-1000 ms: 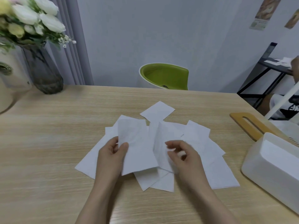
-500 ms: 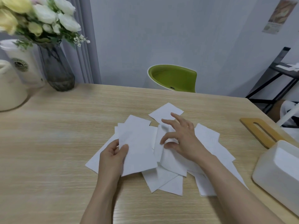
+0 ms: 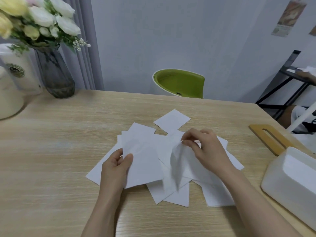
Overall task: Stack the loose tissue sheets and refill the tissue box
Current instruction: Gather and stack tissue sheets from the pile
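- The left hand [image 3: 116, 168] pinches the near corner of one tissue sheet [image 3: 142, 161], thumb on top, at centre frame.
- The right hand [image 3: 203, 147] pinches a second sheet [image 3: 176, 166] by its upper edge, fingers curled, so the sheet tents up off the pile.
- The loose tissue sheets [image 3: 217, 194] lie fanned and overlapping on the bench [image 3: 59, 151], mid-frame; one [image 3: 171, 121] sits apart at the top.
- The tissue box [image 3: 290, 182] stands open at the right edge, its wooden lid [image 3: 270, 139] just beyond it.
- Judgement: lift slowly so only one ply comes away, then lay it square on the left-held sheet, aligning edges before taking another.
- Thin tissue likely tears or drags neighbours if pulled sideways.
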`<control>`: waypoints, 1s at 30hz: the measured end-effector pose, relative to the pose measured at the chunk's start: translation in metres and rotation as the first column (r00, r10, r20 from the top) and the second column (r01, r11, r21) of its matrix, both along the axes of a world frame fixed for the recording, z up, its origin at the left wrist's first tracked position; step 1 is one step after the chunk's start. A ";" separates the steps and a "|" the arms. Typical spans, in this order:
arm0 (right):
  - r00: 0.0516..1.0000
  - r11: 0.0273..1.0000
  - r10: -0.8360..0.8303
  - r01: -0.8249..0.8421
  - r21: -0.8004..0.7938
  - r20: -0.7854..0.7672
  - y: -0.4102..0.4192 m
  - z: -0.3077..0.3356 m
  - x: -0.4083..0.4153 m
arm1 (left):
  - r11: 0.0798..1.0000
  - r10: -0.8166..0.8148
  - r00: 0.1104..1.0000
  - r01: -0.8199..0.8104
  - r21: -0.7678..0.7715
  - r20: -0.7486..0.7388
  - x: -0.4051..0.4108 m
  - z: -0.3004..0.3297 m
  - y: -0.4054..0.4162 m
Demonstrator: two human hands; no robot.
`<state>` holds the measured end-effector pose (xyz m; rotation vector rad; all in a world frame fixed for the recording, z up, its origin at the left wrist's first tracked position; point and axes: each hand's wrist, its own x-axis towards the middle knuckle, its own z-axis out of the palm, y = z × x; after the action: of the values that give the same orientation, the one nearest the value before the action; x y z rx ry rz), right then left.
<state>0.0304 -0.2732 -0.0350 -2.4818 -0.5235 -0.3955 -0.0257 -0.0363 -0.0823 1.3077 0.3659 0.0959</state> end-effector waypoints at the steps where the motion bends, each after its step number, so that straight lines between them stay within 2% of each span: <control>1: 0.999 0.996 -0.033 0.035 0.081 -0.026 -0.003 0.004 -0.003 | 1.000 0.001 1.000 -0.001 0.001 -0.001 0.000 0.000 0.000; 3: 0.993 0.956 -0.081 0.100 0.276 -0.082 -0.006 0.013 -0.007 | 1.000 0.003 1.000 -0.003 -0.005 0.001 0.000 0.001 -0.002; 5: 0.978 0.874 -0.113 0.182 0.450 -0.176 -0.013 0.018 -0.011 | 1.000 -0.005 1.000 0.005 -0.001 0.010 -0.001 0.005 -0.006; 7: 0.943 0.807 -0.097 0.262 0.529 -0.319 -0.021 0.019 -0.016 | 1.000 -0.020 1.000 0.020 0.008 0.022 -0.002 0.009 -0.012; 11: 0.823 0.754 -0.102 0.430 0.497 -0.558 -0.032 0.007 -0.026 | 0.999 -0.042 0.999 0.042 0.012 0.030 0.000 0.017 -0.022; 15: 0.693 0.783 -0.087 0.491 0.381 -0.715 -0.032 -0.005 -0.038 | 0.996 -0.088 0.996 0.087 0.025 0.015 -0.001 0.015 -0.037; 17: 0.688 0.797 -0.147 0.508 0.328 -0.710 -0.033 -0.012 -0.040 | 0.995 -0.099 0.995 0.099 0.030 0.000 -0.002 0.010 -0.042; 20: 0.743 0.802 -0.265 0.523 0.288 -0.614 -0.039 -0.021 -0.041 | 0.994 -0.105 0.994 0.106 0.033 -0.021 -0.004 0.004 -0.043; 23: 0.793 0.711 -0.315 0.561 0.423 -0.521 -0.045 -0.018 -0.044 | 0.992 -0.120 0.992 0.121 0.035 -0.031 -0.005 0.002 -0.041; 27: 0.781 0.453 -0.120 0.593 0.666 -0.613 -0.032 0.000 -0.050 | 0.987 -0.137 0.990 0.140 0.075 -0.043 -0.003 0.000 -0.043; 28: 0.766 0.419 -0.067 0.603 0.679 -0.639 -0.025 0.002 -0.052 | 0.987 -0.135 0.990 0.139 0.084 -0.047 -0.002 0.000 -0.043; 30: 0.744 0.431 0.026 0.594 0.679 -0.668 -0.008 0.001 -0.055 | 0.988 -0.127 0.990 0.132 0.085 -0.055 -0.001 -0.001 -0.043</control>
<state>-0.0248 -0.2809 -0.0339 -1.4770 0.3866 0.0461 -0.0269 -0.0797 -0.0829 1.4197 0.3207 -0.0303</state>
